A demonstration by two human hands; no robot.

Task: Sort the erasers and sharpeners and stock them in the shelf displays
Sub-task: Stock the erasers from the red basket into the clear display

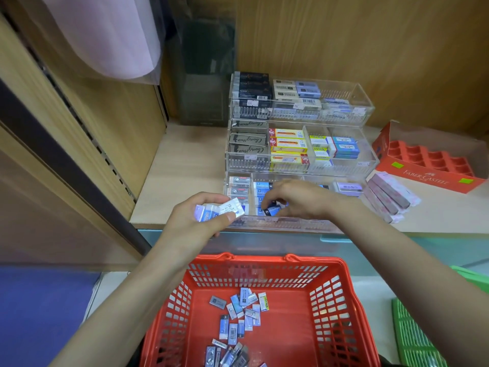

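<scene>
A clear three-tier acrylic display stands on the wooden shelf, filled with boxed erasers in rows. My left hand grips a small bundle of blue-and-white wrapped erasers just in front of the bottom tier's left end. My right hand reaches into the bottom tier and pinches a dark blue eraser over a compartment of like blue erasers. Below, a red plastic basket holds several loose wrapped erasers.
An orange Faber-Castell tray box sits on the shelf at the right, with pink wrapped packs lying beside the display. A green basket is at the lower right. A dark clear bin stands at the back left.
</scene>
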